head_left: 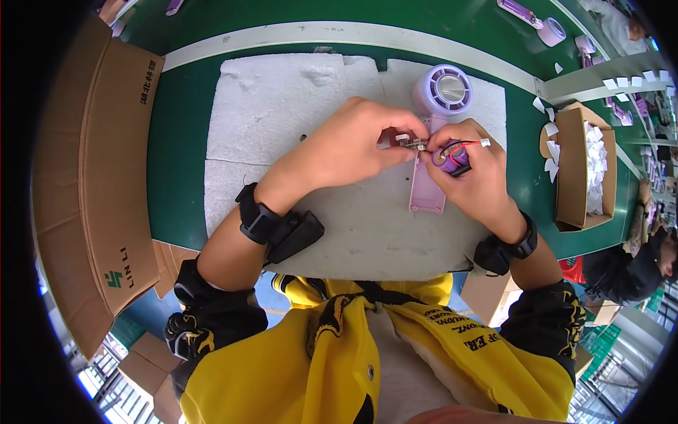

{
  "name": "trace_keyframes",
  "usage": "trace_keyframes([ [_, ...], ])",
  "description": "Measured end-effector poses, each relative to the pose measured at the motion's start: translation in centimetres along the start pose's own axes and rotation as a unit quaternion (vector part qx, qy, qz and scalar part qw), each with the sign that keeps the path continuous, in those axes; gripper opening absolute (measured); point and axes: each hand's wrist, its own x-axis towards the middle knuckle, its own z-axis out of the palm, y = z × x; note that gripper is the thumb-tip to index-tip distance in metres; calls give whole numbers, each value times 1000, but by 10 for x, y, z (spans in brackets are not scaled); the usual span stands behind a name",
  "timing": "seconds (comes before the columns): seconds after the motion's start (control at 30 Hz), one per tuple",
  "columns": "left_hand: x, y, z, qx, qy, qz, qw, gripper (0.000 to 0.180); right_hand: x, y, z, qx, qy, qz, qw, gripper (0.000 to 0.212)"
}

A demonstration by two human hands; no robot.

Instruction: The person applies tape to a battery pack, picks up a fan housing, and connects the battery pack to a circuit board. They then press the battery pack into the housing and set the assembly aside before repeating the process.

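My left hand pinches a small circuit board with a white connector between thumb and index finger. Against my right palm sits a purple cylindrical battery, held by the curled fingers of my right hand. Red and black wires run from it to a small white plug. Both hands meet over a lilac handheld fan, whose round head points away from me. Its pink handle shell lies open beneath my fingers, partly covered by them.
White foam sheets cover the green table here. To the right, a cardboard box holds white paper pieces, with some scattered beside it. A tall carton stands left. More fan parts lie beyond the pale rail. A co-worker sits far right.
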Motion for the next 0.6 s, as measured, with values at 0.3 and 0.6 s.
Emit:
trace_keyframes([
  [0.3,-2,-5,-1,-10,-6,-13,1000,25,0,0,-1,25,-15,-31,999,34],
  [0.6,-2,-6,-1,15,-2,49,999,28,1,-2,-6,19,-30,-37,999,34],
])
